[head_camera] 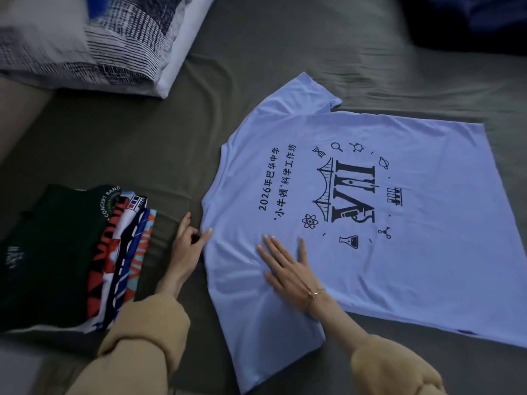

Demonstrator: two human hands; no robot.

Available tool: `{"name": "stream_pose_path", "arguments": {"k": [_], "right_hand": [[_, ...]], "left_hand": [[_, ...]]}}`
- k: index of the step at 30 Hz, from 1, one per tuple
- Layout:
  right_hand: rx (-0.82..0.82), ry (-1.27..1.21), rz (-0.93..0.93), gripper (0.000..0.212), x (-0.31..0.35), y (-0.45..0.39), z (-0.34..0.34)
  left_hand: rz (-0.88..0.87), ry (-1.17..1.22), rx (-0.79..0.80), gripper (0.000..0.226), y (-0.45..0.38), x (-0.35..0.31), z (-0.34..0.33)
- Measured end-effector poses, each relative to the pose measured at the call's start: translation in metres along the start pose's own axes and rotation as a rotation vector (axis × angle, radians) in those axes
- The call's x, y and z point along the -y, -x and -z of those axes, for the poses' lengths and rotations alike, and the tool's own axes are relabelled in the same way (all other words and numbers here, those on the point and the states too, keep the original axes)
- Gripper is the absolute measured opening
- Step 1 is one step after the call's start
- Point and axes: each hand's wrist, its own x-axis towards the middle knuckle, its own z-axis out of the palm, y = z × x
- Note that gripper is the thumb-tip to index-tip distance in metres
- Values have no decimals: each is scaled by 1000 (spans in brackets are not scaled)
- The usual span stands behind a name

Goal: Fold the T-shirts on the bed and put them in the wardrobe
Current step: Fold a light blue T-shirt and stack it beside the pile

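Centre frame, the blue shirt (356, 223) lies flat on the bed (285, 52) (soft, light, best taken at its edges, we judge); our left hand (186, 249) pinches its edge, right hand (288, 266) pressing flat, fingers spread.

Head view, close, looking steeply down onto bed (256, 81).

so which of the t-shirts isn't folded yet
The light blue T-shirt with the black science print, spread flat on the bed. The others sit in a folded pile, dark green one on top.
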Motion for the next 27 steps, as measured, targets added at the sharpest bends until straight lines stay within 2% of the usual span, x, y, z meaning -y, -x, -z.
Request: {"name": "stream_pose_path", "arguments": {"k": [5, 8, 9, 12, 15, 17, 20, 22, 27], "right_hand": [[98, 17, 24, 56, 17, 14, -4], [238, 11, 6, 58, 19, 20, 2], [271, 15, 0, 62, 17, 21, 8], [232, -108, -54, 81, -2, 29, 19], [253, -125, -132, 56, -29, 44, 38], [210, -129, -202, 53, -48, 60, 49], [175, -149, -361, 48, -66, 93, 64], [87, -119, -529, 46, -77, 118, 67], [-180, -308, -1328, 31, -92, 168, 70]], "left_hand": [[-7, -37, -17, 28, 9, 3, 0], [35, -42, -4, 35, 12, -5, -1], [44, -50, 8, 36, 13, -5, -1], [81, -113, -7, 27, 23, -14, -6], [151, -239, -148, 29, 40, -30, -15], [274, -169, -158, 35, 49, -41, -22], [384, -121, -100, 44, 63, -46, -31], [408, -141, -83, 47, 73, -41, -35], [501, -169, -22, 46, 85, -34, -37]]}}
